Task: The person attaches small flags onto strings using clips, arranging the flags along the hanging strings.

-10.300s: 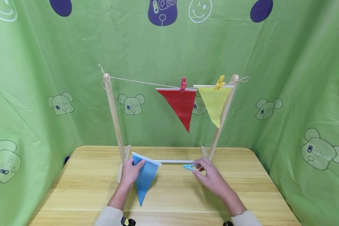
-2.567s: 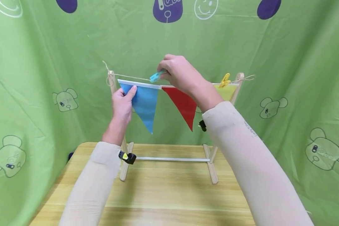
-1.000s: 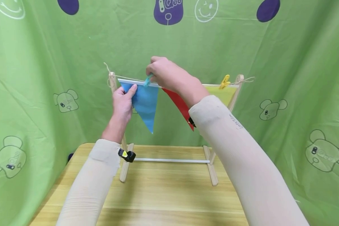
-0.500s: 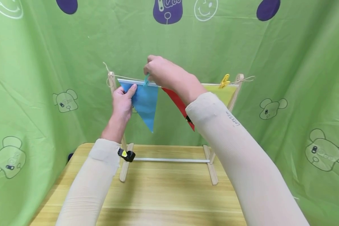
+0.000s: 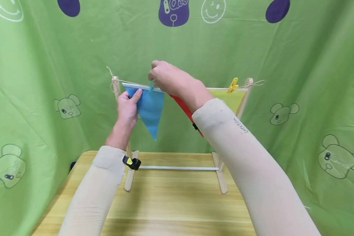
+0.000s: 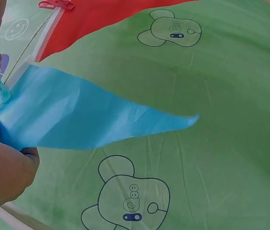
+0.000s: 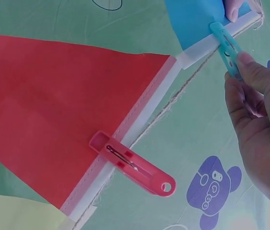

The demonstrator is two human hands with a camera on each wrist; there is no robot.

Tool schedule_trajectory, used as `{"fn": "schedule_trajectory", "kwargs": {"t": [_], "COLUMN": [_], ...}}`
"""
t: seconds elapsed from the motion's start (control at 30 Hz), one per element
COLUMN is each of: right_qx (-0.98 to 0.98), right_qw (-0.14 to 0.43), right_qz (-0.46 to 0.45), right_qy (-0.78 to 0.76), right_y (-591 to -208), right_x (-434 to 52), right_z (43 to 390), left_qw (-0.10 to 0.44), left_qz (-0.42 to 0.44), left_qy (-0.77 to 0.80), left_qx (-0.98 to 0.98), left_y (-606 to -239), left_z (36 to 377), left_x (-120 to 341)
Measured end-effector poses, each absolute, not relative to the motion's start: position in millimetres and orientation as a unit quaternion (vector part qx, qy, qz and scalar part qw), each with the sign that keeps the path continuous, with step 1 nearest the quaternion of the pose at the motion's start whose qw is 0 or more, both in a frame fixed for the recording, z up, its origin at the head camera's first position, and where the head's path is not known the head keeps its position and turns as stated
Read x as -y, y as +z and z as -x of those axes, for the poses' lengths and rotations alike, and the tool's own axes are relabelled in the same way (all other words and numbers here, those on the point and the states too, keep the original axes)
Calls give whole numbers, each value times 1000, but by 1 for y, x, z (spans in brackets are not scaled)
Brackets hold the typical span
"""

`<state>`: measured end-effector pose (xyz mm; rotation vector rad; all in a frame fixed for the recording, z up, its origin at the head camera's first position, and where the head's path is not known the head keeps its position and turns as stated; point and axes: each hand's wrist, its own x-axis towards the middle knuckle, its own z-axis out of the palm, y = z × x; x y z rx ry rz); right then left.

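Note:
My left hand [image 5: 127,106] pinches a blue triangular pennant [image 5: 151,109] near its upper left corner, thumb in front. The pennant's white top edge lies along the twine [image 7: 171,103], and its tip hangs down. With thumb and fingers my right hand [image 5: 171,77] pinches a light-blue clothespin [image 7: 228,48], whose jaws sit over the white edge and the twine. Just to the right hangs a red pennant [image 7: 77,110] under a red clothespin [image 7: 132,163]; my right forearm hides much of it in the head view. A yellow pennant [image 5: 228,98] hangs from a yellow clothespin [image 5: 233,85].
The twine is tied between two wooden posts, the left post [image 5: 115,87] and the right post [image 5: 249,86]. A white rod [image 5: 177,168] joins their feet on the wooden table [image 5: 177,203]. A green printed curtain [image 5: 91,49] surrounds it all.
Both hands have risen from over the table to the twine, bringing the blue pennant and light-blue clothespin. The clothespin has moved left and down onto the pennant's edge; the last half second shows little movement.

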<state>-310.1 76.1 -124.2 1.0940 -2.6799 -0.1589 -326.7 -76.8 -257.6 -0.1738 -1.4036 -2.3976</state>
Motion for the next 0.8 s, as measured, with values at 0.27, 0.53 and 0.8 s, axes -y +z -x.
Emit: {"fn": "schedule_trajectory", "kwargs": {"t": [0.27, 0.53, 0.8], "right_qx": [916, 915, 917], "right_qw": [123, 139, 146], "right_qz": [-378, -378, -369], "right_qy": [-46, -37, -25], "right_y": [-127, -132, -136], "right_x": [-76, -77, -76], "right_z": [309, 308, 311], "left_qw": [183, 185, 184], "left_qz": [62, 57, 56], "left_qy": [-847, -845, -833], "left_qx": [495, 498, 519], "left_y": [-258, -260, -260], "left_z": [326, 326, 325], "left_x": [78, 79, 81]}}
